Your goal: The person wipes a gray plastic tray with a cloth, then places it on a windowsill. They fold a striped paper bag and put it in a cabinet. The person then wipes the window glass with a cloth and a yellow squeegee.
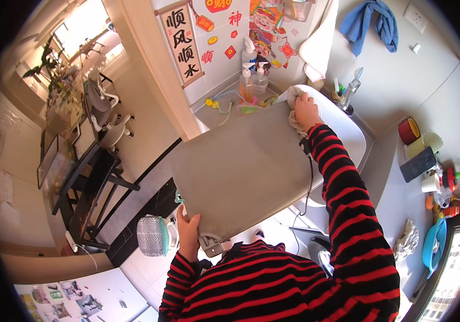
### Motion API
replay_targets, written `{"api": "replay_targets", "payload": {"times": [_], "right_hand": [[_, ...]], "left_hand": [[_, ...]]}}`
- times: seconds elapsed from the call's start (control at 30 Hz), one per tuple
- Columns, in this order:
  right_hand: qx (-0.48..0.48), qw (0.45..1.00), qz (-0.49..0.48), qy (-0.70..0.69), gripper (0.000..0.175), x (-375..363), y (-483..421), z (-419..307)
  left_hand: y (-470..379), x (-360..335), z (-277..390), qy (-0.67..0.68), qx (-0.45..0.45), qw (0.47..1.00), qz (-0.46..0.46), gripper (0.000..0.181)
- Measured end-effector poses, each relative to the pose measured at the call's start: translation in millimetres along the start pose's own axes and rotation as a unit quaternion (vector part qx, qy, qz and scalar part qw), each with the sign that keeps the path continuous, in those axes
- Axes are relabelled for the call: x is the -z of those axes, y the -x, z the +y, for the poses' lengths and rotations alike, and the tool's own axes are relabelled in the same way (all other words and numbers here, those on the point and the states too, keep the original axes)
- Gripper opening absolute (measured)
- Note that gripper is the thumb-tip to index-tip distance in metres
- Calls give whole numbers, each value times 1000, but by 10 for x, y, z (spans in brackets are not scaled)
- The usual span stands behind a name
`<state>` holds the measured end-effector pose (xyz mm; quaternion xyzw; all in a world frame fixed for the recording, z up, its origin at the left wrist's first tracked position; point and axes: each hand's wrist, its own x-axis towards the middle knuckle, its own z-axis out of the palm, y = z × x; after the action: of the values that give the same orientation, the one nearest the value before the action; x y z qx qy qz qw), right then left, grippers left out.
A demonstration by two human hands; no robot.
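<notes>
A large grey fabric-covered panel with rounded corners (238, 169) lies tilted before me, its far right part over a white basin (348, 133). At its near left corner, beside a grey plastic fitting (211, 246), my left hand (189, 233) grips the edge with the thumb on top. My right hand (307, 109) presses a crumpled beige cloth (294, 98) on the panel's far right corner. A damp-looking darker patch shows on the fabric near the cloth. From beside my right wrist a thin black cord (310, 181) hangs down.
Pump bottles (246, 84) stand in the far corner. A blue cloth (369, 24) and a white towel (320, 44) hang on the wall. Along the right ledge are a tape roll (409, 131), a dark box (418, 164) and a blue basin (435, 245). A patterned covered stool (153, 236) stands left.
</notes>
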<state>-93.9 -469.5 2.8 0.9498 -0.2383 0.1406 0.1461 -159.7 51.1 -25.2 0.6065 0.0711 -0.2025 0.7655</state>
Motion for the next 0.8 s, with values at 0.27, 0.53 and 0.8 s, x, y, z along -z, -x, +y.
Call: {"api": "replay_targets", "payload": {"times": [0.27,0.53,0.8], "right_hand": [[85,931,-198,-294,45,482,820,-1084],[295,845,-274,-352,44,1483,1763,-2369],[341,833,-253,-356,34,1667,2139,-1482]], "left_hand": [[-34,45,-28,2,4,1000,-22,72],[-152,-161,-38,109,-9,992,-71,61],[-63,-117,-86,101,-24,993,-60,65]]}}
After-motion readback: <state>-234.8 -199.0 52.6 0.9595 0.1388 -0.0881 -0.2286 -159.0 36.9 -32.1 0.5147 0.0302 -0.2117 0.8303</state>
